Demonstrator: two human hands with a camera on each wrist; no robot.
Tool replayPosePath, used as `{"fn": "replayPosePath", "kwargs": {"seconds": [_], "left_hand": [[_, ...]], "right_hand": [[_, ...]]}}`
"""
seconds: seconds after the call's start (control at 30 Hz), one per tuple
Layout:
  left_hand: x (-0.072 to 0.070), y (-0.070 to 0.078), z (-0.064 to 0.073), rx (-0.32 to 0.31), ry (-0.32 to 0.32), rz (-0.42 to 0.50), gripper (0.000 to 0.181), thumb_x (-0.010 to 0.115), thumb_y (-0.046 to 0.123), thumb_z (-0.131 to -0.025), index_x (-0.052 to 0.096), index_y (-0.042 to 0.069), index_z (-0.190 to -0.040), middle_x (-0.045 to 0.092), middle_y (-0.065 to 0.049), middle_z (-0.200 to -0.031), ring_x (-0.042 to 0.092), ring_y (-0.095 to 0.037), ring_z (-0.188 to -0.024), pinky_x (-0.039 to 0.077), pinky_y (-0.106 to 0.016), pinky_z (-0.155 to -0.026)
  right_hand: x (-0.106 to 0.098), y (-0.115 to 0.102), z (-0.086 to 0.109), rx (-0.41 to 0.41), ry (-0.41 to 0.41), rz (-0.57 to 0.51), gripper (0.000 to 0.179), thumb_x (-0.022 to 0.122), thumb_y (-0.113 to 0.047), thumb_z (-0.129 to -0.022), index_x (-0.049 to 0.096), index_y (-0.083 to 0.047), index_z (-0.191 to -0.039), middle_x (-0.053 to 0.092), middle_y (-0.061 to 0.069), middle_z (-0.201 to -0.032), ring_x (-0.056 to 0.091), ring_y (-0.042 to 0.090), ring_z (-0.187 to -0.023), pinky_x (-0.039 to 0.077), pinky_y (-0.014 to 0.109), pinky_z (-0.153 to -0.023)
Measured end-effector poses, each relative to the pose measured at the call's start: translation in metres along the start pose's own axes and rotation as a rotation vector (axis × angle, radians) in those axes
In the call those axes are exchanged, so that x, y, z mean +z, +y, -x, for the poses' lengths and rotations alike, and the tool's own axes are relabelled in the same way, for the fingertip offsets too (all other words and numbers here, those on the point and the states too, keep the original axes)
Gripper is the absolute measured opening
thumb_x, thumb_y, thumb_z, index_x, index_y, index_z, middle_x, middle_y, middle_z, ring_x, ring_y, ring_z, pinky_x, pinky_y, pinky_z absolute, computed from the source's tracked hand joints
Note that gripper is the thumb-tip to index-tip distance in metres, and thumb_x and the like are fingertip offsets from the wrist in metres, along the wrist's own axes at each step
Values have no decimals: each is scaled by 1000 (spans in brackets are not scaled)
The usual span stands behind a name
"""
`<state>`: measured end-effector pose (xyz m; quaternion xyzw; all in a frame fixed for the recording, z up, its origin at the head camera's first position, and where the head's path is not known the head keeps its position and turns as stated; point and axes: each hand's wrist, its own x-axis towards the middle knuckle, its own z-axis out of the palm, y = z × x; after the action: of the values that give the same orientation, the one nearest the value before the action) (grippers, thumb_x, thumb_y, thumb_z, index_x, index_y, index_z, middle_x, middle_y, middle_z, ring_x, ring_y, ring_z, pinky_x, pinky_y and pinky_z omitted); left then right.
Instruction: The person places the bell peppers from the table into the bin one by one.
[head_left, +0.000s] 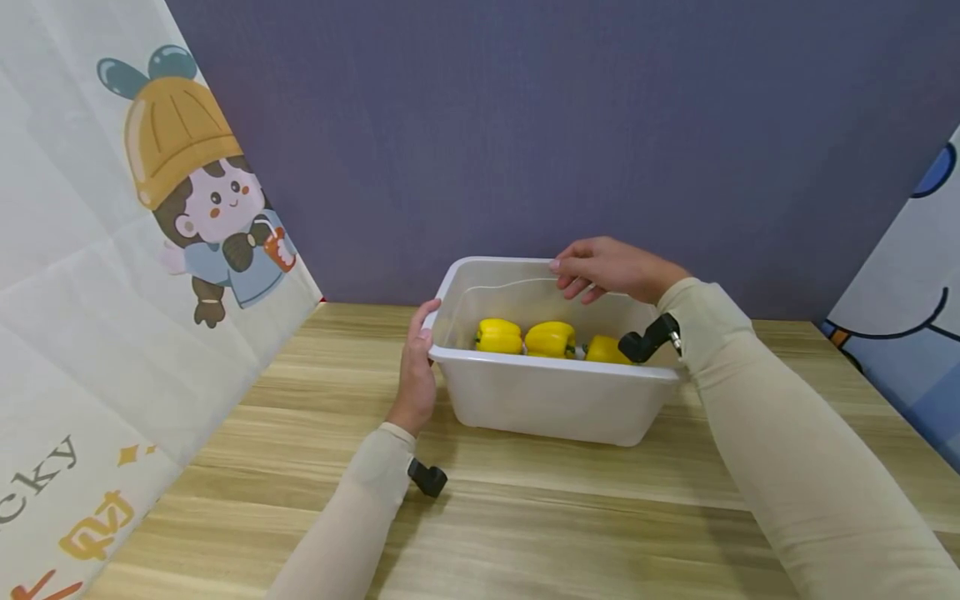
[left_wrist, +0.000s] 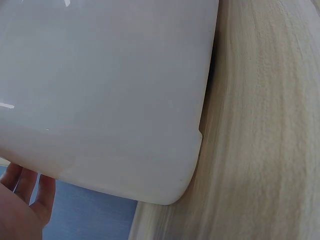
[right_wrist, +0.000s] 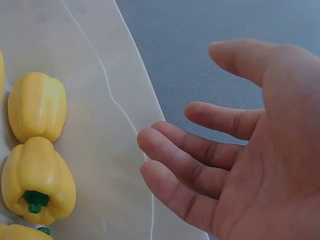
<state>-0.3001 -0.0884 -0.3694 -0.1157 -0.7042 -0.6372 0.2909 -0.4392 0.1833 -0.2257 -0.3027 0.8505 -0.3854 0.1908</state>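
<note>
A white plastic bin stands on the wooden table with yellow bell peppers lying along its bottom. My left hand grips the bin's left rim; the left wrist view shows some of its fingers against the outer wall. Over the far rim hovers my right hand, palm down and fingers loosely spread, holding nothing. In the right wrist view a pepper with a green stem lies beside another pepper, apart from the right hand's fingertips.
A dark blue-grey panel rises behind the bin. The wooden table stretches in front and to both sides. Printed cloths with cartoon figures hang at the left and right.
</note>
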Motion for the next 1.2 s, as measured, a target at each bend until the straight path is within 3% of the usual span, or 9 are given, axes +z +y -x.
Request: {"fn": "replayPosePath", "kwargs": {"seconds": [0.63, 1.2], "left_hand": [[-23, 11, 14, 6, -61, 34, 56, 25, 35, -100, 37, 14, -150, 45, -26, -136, 42, -48, -116, 34, -45, -92], [-47, 18, 27, -13, -105, 67, 57, 27, 39, -98, 38, 18, -150, 46, -24, -135, 43, -47, -116, 35, -45, -91]], "right_hand": [[21, -23, 25, 52, 59, -1, 56, 59, -45, -99, 54, -3, -135, 59, 20, -128, 60, 31, -112, 52, 41, -92], [34, -40, 65, 55, 118, 39, 55, 58, -48, -99, 56, -4, -132, 63, 16, -120, 61, 28, -108, 52, 42, -92]]}}
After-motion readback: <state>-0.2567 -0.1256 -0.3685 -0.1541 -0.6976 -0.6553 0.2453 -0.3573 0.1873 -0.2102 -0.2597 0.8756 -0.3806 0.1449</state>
